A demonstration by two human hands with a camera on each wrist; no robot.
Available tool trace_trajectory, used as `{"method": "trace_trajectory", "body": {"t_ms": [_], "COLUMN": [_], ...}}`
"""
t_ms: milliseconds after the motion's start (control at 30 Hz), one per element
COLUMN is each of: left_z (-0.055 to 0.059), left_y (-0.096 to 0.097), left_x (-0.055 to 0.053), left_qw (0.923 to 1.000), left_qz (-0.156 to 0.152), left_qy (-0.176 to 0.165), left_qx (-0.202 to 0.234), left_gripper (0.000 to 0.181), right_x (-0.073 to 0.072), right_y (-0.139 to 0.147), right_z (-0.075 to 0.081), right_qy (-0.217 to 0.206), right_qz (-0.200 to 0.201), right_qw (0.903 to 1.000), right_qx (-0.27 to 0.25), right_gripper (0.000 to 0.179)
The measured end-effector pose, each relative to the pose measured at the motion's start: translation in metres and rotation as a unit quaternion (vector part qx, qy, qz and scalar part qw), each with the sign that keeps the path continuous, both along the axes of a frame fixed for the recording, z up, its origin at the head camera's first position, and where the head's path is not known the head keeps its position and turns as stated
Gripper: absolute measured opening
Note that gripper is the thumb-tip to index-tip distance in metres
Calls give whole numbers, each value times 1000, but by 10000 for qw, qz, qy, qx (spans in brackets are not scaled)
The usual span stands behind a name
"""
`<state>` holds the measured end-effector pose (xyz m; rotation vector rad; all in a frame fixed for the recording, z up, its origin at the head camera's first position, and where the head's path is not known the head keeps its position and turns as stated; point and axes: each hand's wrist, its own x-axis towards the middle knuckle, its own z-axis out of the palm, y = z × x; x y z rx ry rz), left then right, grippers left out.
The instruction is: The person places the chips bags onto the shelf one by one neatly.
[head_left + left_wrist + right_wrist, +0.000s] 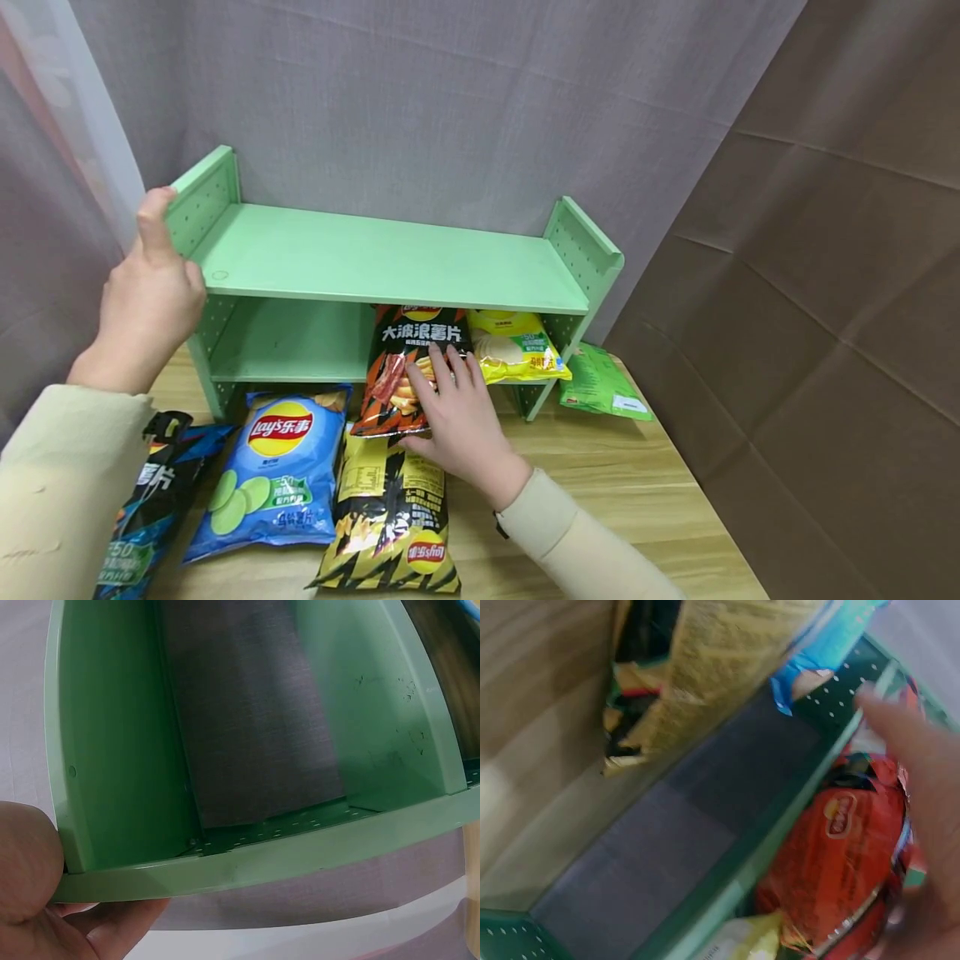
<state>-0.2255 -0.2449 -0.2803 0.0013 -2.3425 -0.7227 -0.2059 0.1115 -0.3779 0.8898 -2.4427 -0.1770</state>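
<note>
My left hand point(150, 304) grips the left end panel of a green two-tier shelf point(375, 254); in the left wrist view the thumb and fingers wrap the panel's edge point(225, 874). A black and red Lay's chip bag point(386, 392) sits partly in the shelf's lower tier, its bottom end sticking out over the front edge. On its front lie the spread, fairly straight fingers of my right hand point(468, 429). The right wrist view shows the bag's red underside point(825, 862) beside that hand. To its right in the same tier is a yellow chip bag point(517, 350).
Before the shelf, a blue Lay's bag point(281, 475), a black and yellow bag point(390, 525) and a black and blue bag point(161, 500) lie on the wooden table point(615, 492). A green bag point(600, 383) lies beside the shelf's right end. Grey curtain point(420, 100) hangs behind.
</note>
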Motion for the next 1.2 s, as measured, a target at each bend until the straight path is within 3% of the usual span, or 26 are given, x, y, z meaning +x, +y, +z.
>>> {"method": "trace_trajectory", "body": {"t_ms": [233, 467, 633, 933, 1200], "left_z": [-1, 0, 2, 1, 0], "left_y": [1, 1, 1, 1, 1], "left_x": [-1, 1, 1, 1, 0], "left_qw": [10000, 10000, 10000, 10000, 10000], "left_qz": [1, -21, -3, -22, -9], "left_qy": [37, 0, 91, -63, -30], "left_qx": [29, 14, 24, 66, 49], "left_gripper": [70, 70, 69, 70, 70], "right_x": [0, 4, -4, -34, -48], "right_y": [-1, -6, -13, -25, -26], "right_z": [-14, -16, -16, -13, -15], "right_qy": [566, 1080, 1111, 1014, 960], "right_qz": [252, 434, 314, -145, -319], "right_qw": [9973, 9899, 9881, 9885, 9907], "right_qx": [-388, -809, -1018, -1115, -913], "right_gripper": [90, 69, 65, 54, 46]}}
